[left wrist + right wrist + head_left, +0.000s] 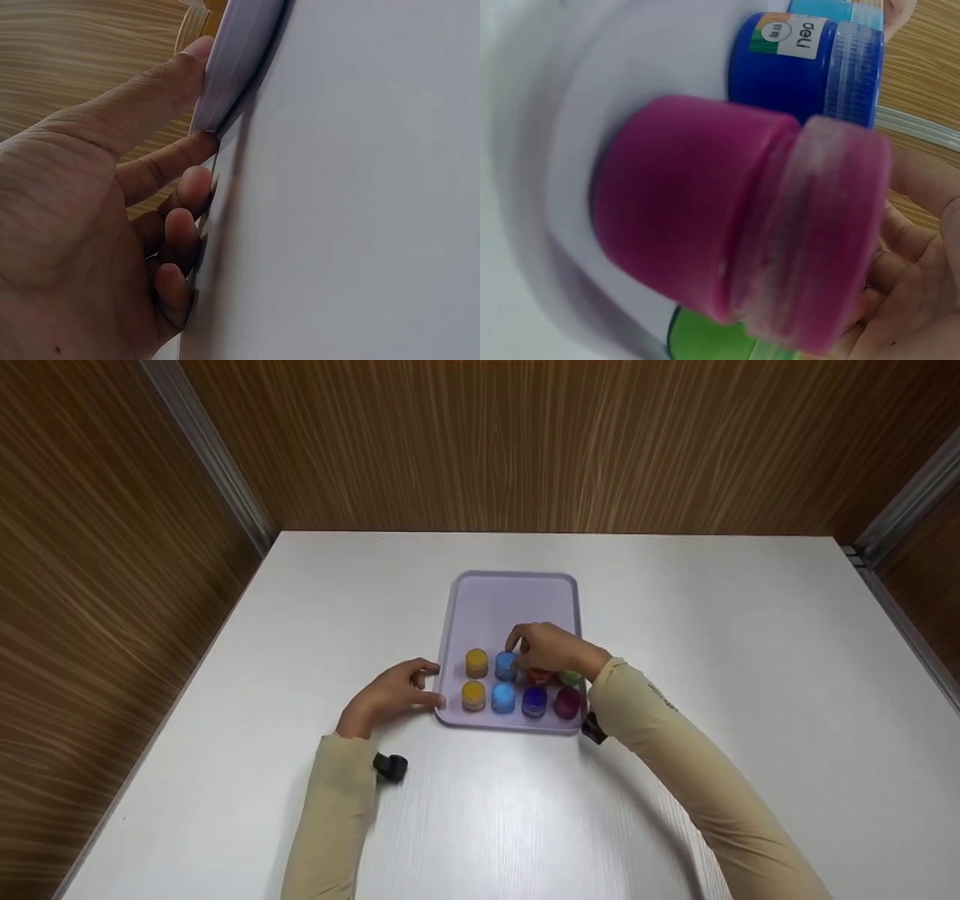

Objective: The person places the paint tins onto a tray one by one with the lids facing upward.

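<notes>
red jar [537,676] (half hidden), right hand [551,647] over it

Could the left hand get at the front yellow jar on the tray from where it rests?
Probably yes: the left hand rests at the tray edge, right beside the front yellow jar, with nothing between them.
</notes>
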### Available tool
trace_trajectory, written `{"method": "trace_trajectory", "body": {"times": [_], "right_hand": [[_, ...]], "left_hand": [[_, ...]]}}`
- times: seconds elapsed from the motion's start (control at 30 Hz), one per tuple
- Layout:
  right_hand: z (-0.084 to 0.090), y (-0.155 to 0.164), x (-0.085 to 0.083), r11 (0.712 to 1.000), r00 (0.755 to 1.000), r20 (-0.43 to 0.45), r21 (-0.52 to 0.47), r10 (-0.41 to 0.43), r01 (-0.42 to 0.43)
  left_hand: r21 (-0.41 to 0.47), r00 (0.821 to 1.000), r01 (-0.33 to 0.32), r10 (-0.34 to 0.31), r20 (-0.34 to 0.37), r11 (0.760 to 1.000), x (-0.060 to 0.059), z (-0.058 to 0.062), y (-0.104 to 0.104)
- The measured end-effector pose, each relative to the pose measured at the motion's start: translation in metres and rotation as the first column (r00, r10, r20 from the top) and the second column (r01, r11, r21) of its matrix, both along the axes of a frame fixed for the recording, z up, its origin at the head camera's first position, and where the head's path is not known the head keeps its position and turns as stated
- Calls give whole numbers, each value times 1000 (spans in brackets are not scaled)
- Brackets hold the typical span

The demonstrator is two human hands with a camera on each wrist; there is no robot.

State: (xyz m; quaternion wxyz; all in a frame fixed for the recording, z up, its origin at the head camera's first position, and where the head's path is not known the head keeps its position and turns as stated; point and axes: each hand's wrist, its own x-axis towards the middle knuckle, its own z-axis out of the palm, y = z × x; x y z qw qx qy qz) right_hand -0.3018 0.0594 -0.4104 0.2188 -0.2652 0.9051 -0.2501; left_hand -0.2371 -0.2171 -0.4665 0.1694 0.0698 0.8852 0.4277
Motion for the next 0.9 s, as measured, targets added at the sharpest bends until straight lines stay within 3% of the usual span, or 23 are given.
{"method": "trace_trajectory", "body": {"times": [0.3,0.9], "right_hand": [[-2,1,0,999,998,50,-17,-42,43],[-1,2,-2,999,998,24,-13,-49,49]], "left_hand": [[8,1000,-1,1,-5,1000,-1,-1,1],[-22,1000,9,-9,-7,1000,-5,-1,1]]}}
